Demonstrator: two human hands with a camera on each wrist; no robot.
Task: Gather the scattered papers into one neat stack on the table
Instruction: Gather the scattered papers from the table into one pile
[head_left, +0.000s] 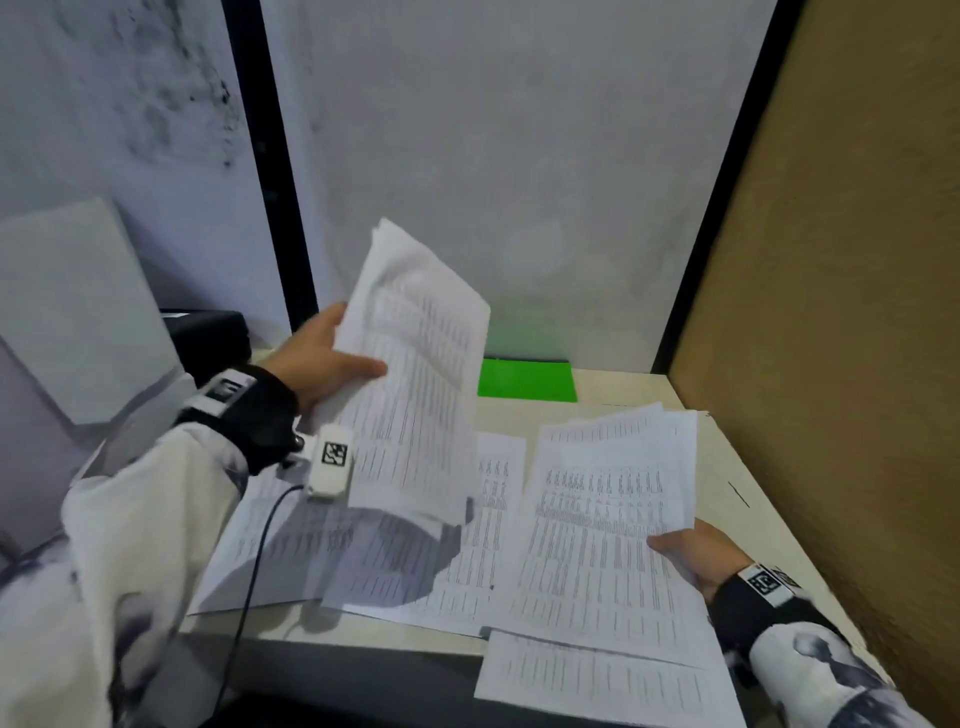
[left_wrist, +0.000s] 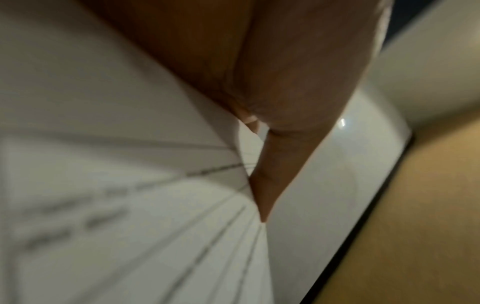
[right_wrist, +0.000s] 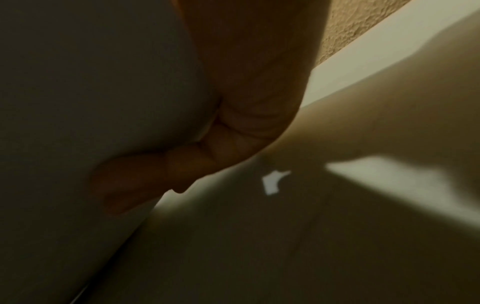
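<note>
Green folder (head_left: 527, 380) lies flat at back of the table (head_left: 748, 499), against the grey wall panel, well apart from both hands. Brown board wall (head_left: 841, 312) closes off the right side, just beside the right wrist. At far left a pale box (head_left: 67, 312) stands w/ a black device (head_left: 208, 338) behind it, near the left wrist; a dark cable (head_left: 249, 587) hangs from the left wrist camera and crosses over the sheets lying below. Left hand (head_left: 322, 358) is raised above the table, clamped on a held bunch of papers (head_left: 415, 374): thumb on the printed front, fingers behind, sheets upright-ish and tilted, fanned at top, clear of the table. Left wrist view shows a finger (left_wrist: 270, 185) pressed along the paper edge; rest is blurred. Under that bunch, loose sheets (head_left: 363, 551) lie overlapped on the table, partly in its shadow. Right hand (head_left: 696, 551) grips the right edge of a second batch of papers (head_left: 597, 519), thumb on top, fingers curled beneath per right wrist view (right_wrist: 145, 174); batch is fanned at its far end, whether it rests on the table or is lifted — can't tell. One more sheet (head_left: 597, 680) overhangs the table's front edge, just below the right-hand batch, touched by neither hand.
</note>
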